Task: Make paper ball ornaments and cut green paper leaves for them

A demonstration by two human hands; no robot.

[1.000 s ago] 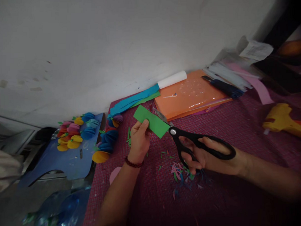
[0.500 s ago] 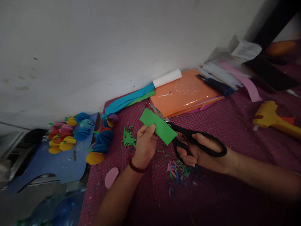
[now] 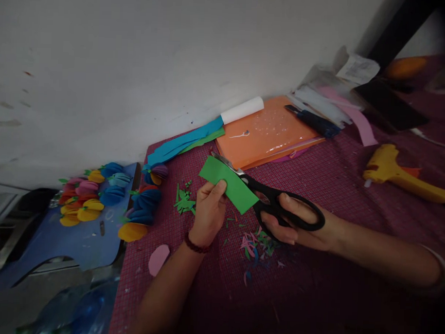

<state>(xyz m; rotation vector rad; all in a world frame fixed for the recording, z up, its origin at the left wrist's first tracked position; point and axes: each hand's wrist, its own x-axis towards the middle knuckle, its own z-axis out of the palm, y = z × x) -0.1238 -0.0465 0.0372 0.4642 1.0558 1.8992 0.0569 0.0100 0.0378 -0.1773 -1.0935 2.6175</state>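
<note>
My left hand (image 3: 211,210) pinches a green paper strip (image 3: 231,186) between thumb and fingers, over the table. Black-handled scissors (image 3: 276,200) are in my right hand (image 3: 297,221), with fingers through the loops. The metal blades lie along the strip's upper edge, one of them partly hidden by the paper. Beneath the hands are green scraps (image 3: 184,203) at the left and a pile of pink, green and blue clippings (image 3: 254,243).
Orange sheets (image 3: 267,134) carry a cutter (image 3: 315,122). A yellow glue gun (image 3: 390,168) lies at right. Blue strips (image 3: 187,142) lie by the wall. Colourful paper ornaments (image 3: 91,208) sit on a blue stool (image 3: 77,240). A pink paper disc (image 3: 158,260) lies near the table's left edge.
The scissor handles have closed somewhat, and the blades now lie closer along the strip's upper edge. The whole view has shifted slightly, so the things on the table appear further left.
</note>
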